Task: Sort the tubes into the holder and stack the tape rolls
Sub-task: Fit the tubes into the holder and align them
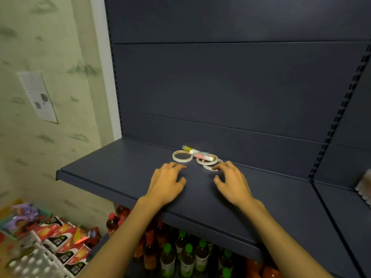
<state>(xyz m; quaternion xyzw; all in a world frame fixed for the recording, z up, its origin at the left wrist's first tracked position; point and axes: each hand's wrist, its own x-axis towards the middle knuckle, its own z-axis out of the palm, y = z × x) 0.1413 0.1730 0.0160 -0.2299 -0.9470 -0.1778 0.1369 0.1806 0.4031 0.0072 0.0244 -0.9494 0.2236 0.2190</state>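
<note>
Dark blue shelf (112,177) — tape rolls (181,156) and tubes (197,153) lie on it.

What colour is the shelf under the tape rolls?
Dark blue-grey shelf, seen in the head view.

both hands, left (167,182) and right (232,182), reach forward, palms down, fingers loosely spread.

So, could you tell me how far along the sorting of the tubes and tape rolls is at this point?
Nothing looks done yet. The tape rolls lie flat on the shelf, mostly side by side rather than stacked, and the tubes lie loose across them; no holder is in view. In hand: the left hand and right hand reach towards the pile, holding nothing. Both the sorting and the stacking are left.
</note>
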